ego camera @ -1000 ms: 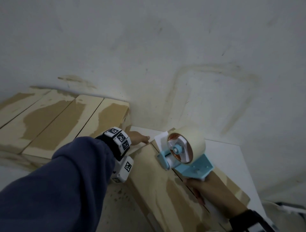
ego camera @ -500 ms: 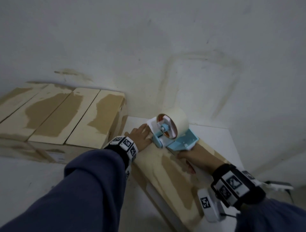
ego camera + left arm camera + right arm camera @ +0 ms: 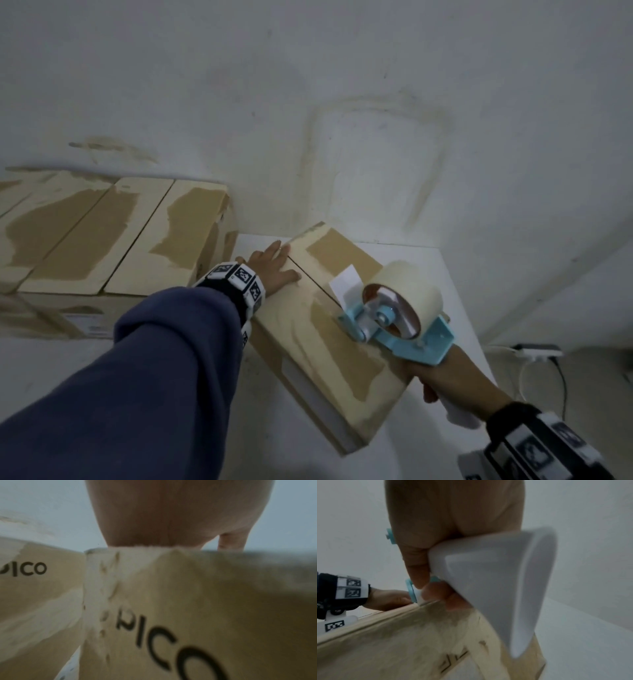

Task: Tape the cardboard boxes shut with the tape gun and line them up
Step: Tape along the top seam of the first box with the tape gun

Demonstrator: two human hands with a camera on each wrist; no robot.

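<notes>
A tan cardboard box [image 3: 301, 346] lies askew on the white table [image 3: 455, 294], its flaps down and a dark seam running along its top. My left hand [image 3: 274, 270] rests flat on the far end of the lid, fingers straight. My right hand [image 3: 428, 380] grips the white handle of the blue tape gun [image 3: 394, 318], whose cream roll stands over the seam near the box's middle, with a loose tape tab [image 3: 344, 282] sticking up in front. The right wrist view shows my fingers [image 3: 426, 582] curled round the handle [image 3: 488, 581]. The left wrist view shows my palm [image 3: 171, 513] on the box edge [image 3: 171, 601].
A row of taped boxes [image 3: 102, 240] stands side by side at the left against the stained white wall [image 3: 342, 120], the nearest close to the angled box. A power strip with cables [image 3: 537, 353] lies beyond the table's right edge.
The tape gun has come back along the seam from the far end, by my left fingers, toward me. My left hand has stayed on the far end of the lid.
</notes>
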